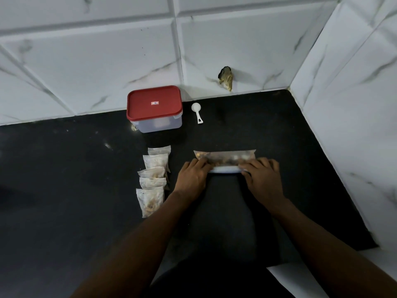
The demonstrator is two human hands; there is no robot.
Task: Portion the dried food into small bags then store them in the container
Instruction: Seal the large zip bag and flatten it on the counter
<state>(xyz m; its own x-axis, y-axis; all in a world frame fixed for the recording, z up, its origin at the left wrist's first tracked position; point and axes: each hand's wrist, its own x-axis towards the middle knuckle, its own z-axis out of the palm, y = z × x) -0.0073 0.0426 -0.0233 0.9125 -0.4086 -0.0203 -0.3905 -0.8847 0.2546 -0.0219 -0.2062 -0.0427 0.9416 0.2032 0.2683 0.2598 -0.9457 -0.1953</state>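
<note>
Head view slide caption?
Left hand and right hand grip the food bag beside five filled small bags; container closed.

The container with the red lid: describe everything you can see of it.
The container is a rectangular box with rounded corners; its walls look like pale, translucent plastic, and the contents cannot be made out. A red lid with a small label at its centre sits closed on it. It stands upright on the black counter near the tiled wall, with a white scoop to its right, apart. Only the counter touches it.
</note>
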